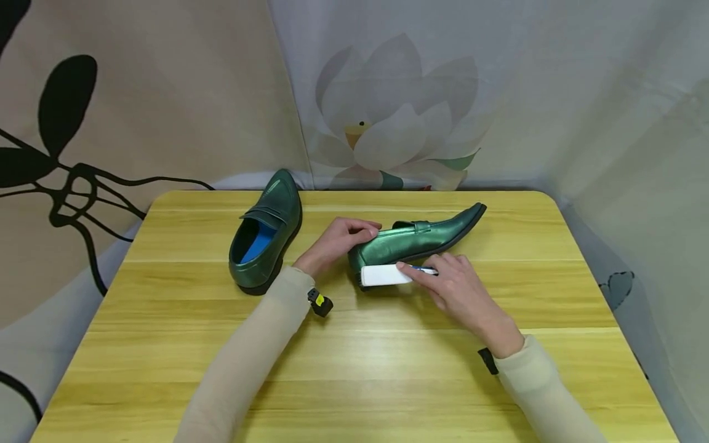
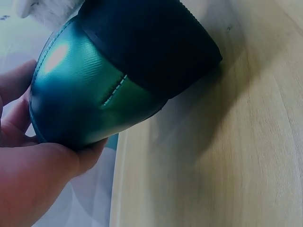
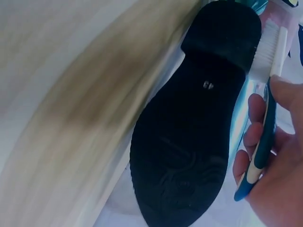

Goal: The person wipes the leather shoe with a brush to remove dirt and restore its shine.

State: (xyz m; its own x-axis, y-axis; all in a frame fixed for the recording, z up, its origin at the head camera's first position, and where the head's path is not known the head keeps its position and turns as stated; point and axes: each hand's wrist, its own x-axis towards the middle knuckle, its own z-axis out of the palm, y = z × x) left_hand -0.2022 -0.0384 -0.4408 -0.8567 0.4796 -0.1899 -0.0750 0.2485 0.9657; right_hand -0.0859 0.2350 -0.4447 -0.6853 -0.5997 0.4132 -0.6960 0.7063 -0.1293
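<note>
My left hand (image 1: 335, 243) grips a shiny green loafer (image 1: 396, 246) by the collar at its heel, thumb and fingers on either side of the leather. The loafer is tilted on its side, toe pointing right; its black sole (image 3: 194, 118) with a heel block fills the right wrist view. In my right hand (image 1: 456, 283) is a cleaning brush (image 1: 384, 275) with white bristles and a blue-and-white handle (image 3: 267, 127). The bristles (image 3: 266, 52) lie against the side of the loafer beside the heel. From the left wrist, the stitched back seam of the green heel (image 2: 85, 90) shows.
The matching green loafer (image 1: 279, 200) with a blue insole stands upright to the left of my left hand, toe toward the back edge. Both shoes are on a light wooden table (image 1: 365, 381). Behind it hangs a curtain (image 1: 399, 104) with a printed flower.
</note>
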